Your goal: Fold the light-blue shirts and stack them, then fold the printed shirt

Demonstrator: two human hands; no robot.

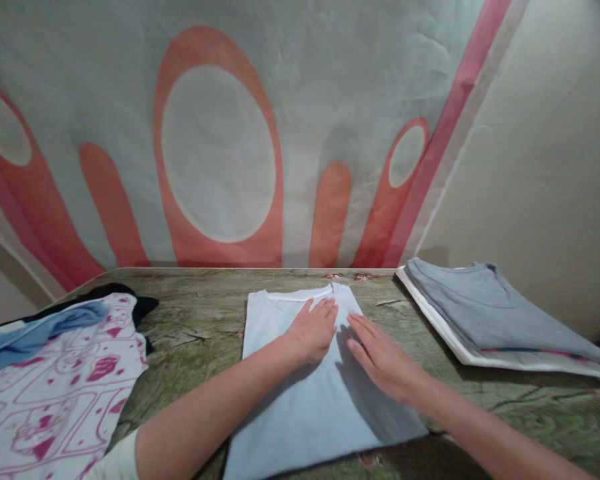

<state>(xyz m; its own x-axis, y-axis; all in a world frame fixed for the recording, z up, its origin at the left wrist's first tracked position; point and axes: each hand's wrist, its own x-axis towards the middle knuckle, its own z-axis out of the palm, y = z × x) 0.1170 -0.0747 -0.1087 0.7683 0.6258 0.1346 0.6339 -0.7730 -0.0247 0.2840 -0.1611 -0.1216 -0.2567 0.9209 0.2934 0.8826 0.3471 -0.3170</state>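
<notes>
A light blue-white T-shirt point(300, 413) lies folded into a rectangle on the table, its neckline at the far end. My left hand point(313, 330) reaches across it, palm down and fingers stretched out just below the collar. On the right half of the shirt is my right hand point(380, 357), its fingers extended toward the far edge and the thumb apart. Neither hand grips the cloth. A shadow falls on the shirt beneath the right hand, and I cannot tell how firmly it touches.
Folded clothes with a grey T-shirt point(495, 307) on top are stacked at the right. At the left lie loose garments: a white piece with pink print point(75, 380), a blue one point(45, 333) and something black. The wood-patterned table point(195, 333) meets a wall with a red-and-white banner point(220, 147).
</notes>
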